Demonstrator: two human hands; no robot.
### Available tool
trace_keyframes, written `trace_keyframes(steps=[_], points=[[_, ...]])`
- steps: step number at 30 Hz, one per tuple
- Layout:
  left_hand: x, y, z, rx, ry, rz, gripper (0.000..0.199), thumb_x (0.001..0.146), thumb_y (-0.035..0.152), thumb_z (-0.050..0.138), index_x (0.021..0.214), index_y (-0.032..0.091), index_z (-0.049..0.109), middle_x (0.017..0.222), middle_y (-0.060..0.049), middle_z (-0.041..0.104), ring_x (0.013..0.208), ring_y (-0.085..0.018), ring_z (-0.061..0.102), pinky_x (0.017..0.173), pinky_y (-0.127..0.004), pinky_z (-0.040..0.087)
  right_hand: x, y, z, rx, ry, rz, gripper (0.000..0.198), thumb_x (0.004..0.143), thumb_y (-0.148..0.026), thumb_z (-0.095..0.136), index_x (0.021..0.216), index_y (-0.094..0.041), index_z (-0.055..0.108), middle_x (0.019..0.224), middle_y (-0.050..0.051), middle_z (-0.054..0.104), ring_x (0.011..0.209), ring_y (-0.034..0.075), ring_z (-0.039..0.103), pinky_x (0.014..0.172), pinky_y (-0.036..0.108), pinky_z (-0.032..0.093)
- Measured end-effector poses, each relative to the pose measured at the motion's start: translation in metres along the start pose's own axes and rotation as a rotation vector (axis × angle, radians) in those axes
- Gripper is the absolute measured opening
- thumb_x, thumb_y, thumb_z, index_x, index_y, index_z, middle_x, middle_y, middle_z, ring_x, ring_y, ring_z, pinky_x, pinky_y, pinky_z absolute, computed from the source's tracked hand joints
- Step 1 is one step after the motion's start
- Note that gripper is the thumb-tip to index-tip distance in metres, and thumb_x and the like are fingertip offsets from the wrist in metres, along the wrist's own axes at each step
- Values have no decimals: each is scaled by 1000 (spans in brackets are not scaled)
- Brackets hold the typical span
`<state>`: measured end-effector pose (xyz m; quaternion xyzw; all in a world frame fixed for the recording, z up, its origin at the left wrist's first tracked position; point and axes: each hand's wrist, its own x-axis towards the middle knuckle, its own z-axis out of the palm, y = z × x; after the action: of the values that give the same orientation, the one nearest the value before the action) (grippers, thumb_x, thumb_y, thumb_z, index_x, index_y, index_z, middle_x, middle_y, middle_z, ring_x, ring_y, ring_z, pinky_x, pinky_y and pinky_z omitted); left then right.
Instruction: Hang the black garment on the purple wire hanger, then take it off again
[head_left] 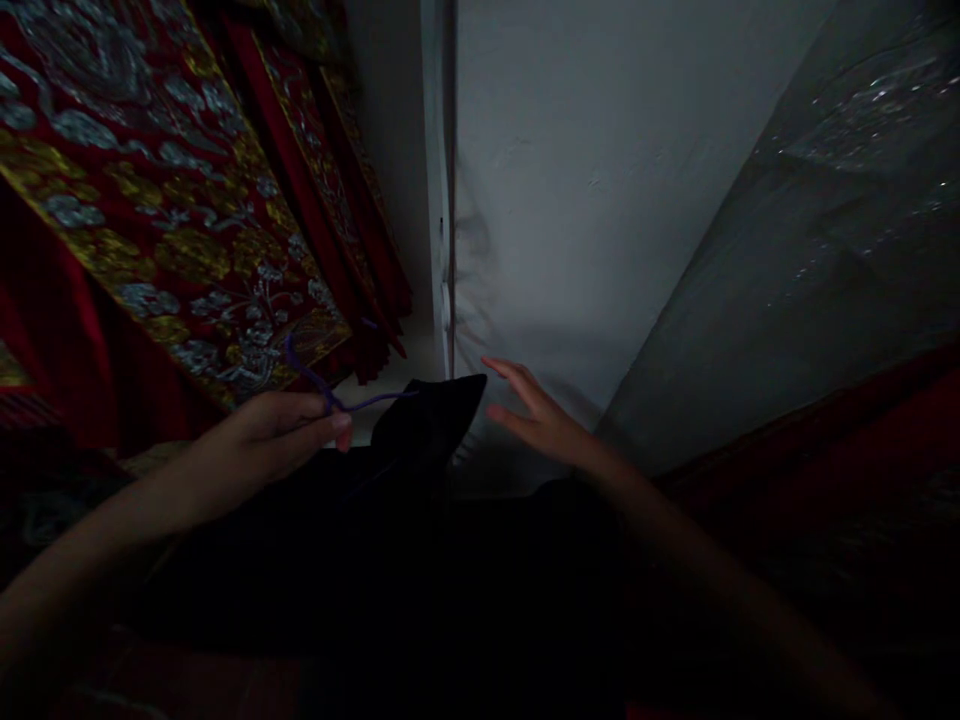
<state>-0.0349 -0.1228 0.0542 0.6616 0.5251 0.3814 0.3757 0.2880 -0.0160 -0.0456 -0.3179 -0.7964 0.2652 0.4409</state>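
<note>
Between the thumb and fingers of my left hand (289, 430) is pinched a purple cord (309, 378). One part of the cord loops up above the hand, and another runs right to a black cloth (431, 415). The cloth rises to a pointed corner and merges into the darkness below. My right hand (536, 410) is just right of that corner, thumb and fingers apart, with nothing in it. Whether the cord is fixed to the cloth or only lies across it, I cannot tell.
Red hangings (172, 200) with gold and silver embroidery fill the left side. A pale wall or panel (585, 180) with a vertical edge stands ahead. Shiny clear plastic sheeting (847, 200) covers the right, above red fabric (885, 430). The lower area is very dark.
</note>
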Motion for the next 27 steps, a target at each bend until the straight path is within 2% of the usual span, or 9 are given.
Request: trace_keyframes(steps=[3, 6, 9, 11, 13, 17, 20, 23, 27], points=[[11, -2, -9, 206, -16, 101, 42, 83, 57, 65, 65, 19, 67, 49, 3, 47, 41, -9, 38, 36, -20, 30, 6, 15, 15, 139, 7, 128, 41, 89, -53, 64, 117, -24, 60, 97, 4, 66, 90, 20, 62, 79, 33, 53], [30, -15, -14, 355, 156, 257, 39, 84, 54, 66, 66, 19, 66, 56, 1, 55, 49, -12, 48, 42, -21, 35, 13, 15, 14, 403, 73, 268, 39, 85, -60, 66, 83, -22, 58, 67, -5, 51, 60, 12, 49, 57, 24, 44], [54, -34, -12, 315, 281, 307, 33, 90, 51, 62, 89, 19, 68, 71, -2, 65, 61, -16, 60, 51, -23, 45, 36, 9, -1, 598, 378, 268, 41, 76, -58, 76, 78, -22, 56, 69, -5, 54, 62, 12, 52, 59, 23, 46], [70, -45, -9, 249, 391, 363, 35, 93, 50, 57, 109, 19, 65, 86, -4, 70, 75, -20, 67, 64, -29, 54, 60, 6, -17, 628, 598, 201, 40, 72, -56, 80, 81, -23, 59, 77, -3, 61, 74, 15, 61, 70, 26, 53], [81, -53, -5, 222, 513, 459, 38, 96, 47, 55, 122, 19, 58, 104, -8, 71, 95, -23, 69, 83, -36, 56, 83, 6, -35, 623, 731, 138, 38, 72, -52, 80, 88, -22, 63, 90, 0, 68, 89, 18, 66, 85, 31, 56], [80, -65, 1, 301, 794, 595, 37, 94, 38, 59, 125, 19, 56, 124, -11, 63, 117, -25, 60, 103, -41, 47, 95, 14, -63, 682, 880, 104, 28, 83, -47, 70, 98, -24, 66, 110, 4, 71, 104, 21, 69, 100, 40, 55], [65, -81, 12, 409, 969, 644, 20, 92, 31, 61, 109, 20, 63, 113, -10, 65, 114, -26, 58, 103, -44, 44, 67, 20, -57, 721, 979, 154, 25, 89, -47, 63, 101, -25, 67, 115, 5, 72, 107, 21, 70, 103, 44, 54], [48, -101, 36, 405, 836, 684, 6, 92, 23, 58, 94, 21, 64, 96, -8, 67, 97, -24, 63, 91, -40, 50, 31, 26, -37, 720, 1034, 225, 31, 86, -47, 67, 106, -23, 67, 120, 5, 71, 115, 21, 67, 109, 45, 49], [40, -122, 88, 370, 334, 642, 22, 92, 16, 53, 109, 23, 65, 99, -8, 70, 93, -21, 67, 84, -33, 51, 7, 38, -22, 657, 1054, 242, 37, 83, -49, 70, 109, -23, 67, 120, 5, 71, 119, 21, 64, 110, 45, 48]])
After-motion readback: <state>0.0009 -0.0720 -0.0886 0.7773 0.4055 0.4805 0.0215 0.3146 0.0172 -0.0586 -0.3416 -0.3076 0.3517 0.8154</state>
